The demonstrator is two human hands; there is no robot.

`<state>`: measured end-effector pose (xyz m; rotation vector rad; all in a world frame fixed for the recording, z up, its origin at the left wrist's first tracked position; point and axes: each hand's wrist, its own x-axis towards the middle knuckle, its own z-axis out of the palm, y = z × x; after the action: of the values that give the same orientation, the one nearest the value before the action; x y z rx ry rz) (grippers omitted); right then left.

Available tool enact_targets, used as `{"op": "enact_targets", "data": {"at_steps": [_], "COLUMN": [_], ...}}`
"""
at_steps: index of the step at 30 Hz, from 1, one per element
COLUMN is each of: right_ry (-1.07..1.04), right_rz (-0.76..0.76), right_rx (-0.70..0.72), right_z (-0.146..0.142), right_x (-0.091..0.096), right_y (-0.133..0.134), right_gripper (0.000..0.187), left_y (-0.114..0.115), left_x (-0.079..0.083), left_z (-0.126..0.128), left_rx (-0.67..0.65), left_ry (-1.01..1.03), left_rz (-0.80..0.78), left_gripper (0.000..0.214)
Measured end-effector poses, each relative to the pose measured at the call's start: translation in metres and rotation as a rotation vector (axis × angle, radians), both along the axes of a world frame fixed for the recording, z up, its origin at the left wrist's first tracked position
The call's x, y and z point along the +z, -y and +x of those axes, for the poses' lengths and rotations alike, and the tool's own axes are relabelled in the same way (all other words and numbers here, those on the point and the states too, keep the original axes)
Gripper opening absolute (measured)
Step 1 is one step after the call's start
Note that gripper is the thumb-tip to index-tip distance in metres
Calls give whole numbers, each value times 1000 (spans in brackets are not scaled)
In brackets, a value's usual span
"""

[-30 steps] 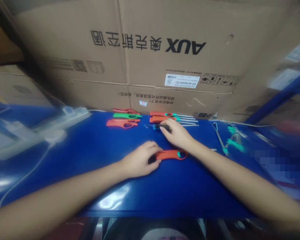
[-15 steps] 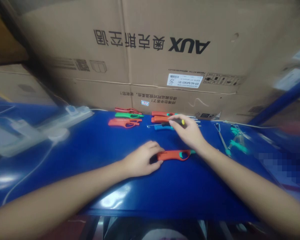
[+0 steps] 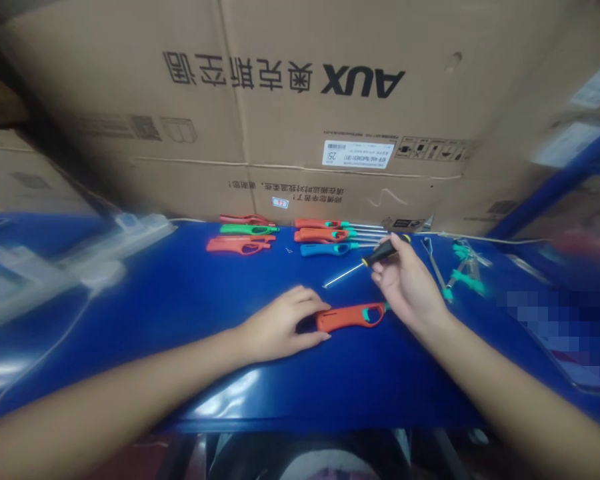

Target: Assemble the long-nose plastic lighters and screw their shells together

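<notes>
My right hand (image 3: 413, 283) grips a screwdriver (image 3: 380, 253) by its black and yellow handle. The thin shaft points down to the left, and its tip hangs above an orange gas lighter (image 3: 347, 318) with a green trigger. Whether a screw sits on that tip is too small to tell. My left hand (image 3: 280, 325) has thumb and fingertips on either side of the lighter's left end, which lies on the blue table (image 3: 330, 387). My right hand hides the lighter's nozzle end. A few tiny screws (image 3: 289, 251) lie farther back.
Behind, several lighters (image 3: 325, 235) with metal nozzles lie beside orange, red and green lighter shells (image 3: 250, 230). Metal tubes with green parts (image 3: 467, 267) are at right. A white power strip (image 3: 115, 243) lies at left; a large cardboard box (image 3: 280, 133) stands at the back.
My right hand has come toward me and right with the screwdriver, away from the lighters at the back. Its tip now points at the orange lighter. My left hand stays at that lighter's end.
</notes>
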<state>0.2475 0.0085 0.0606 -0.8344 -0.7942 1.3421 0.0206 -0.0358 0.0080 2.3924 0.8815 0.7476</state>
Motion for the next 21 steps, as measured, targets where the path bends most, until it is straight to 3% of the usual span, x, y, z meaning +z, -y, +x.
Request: {"op": "enact_targets", "data": {"at_steps": [6,13,21], "right_ry": [13,84,104], "right_rz": [-81,-72,-70], "right_rx": [63,88,87], "right_z": [-4,-7,-8], "right_x": [-12,-15,-16], "right_y": [0,3,4], "right_gripper": [38,38,39], "left_y": [1,3,-1], "left_x": [2,8,6], "left_z": [1,1,1], "left_rx": [176,150,123], "left_ry": [155,272,303], "left_rz": [-66,11,27], "left_gripper": [41,13,8]}}
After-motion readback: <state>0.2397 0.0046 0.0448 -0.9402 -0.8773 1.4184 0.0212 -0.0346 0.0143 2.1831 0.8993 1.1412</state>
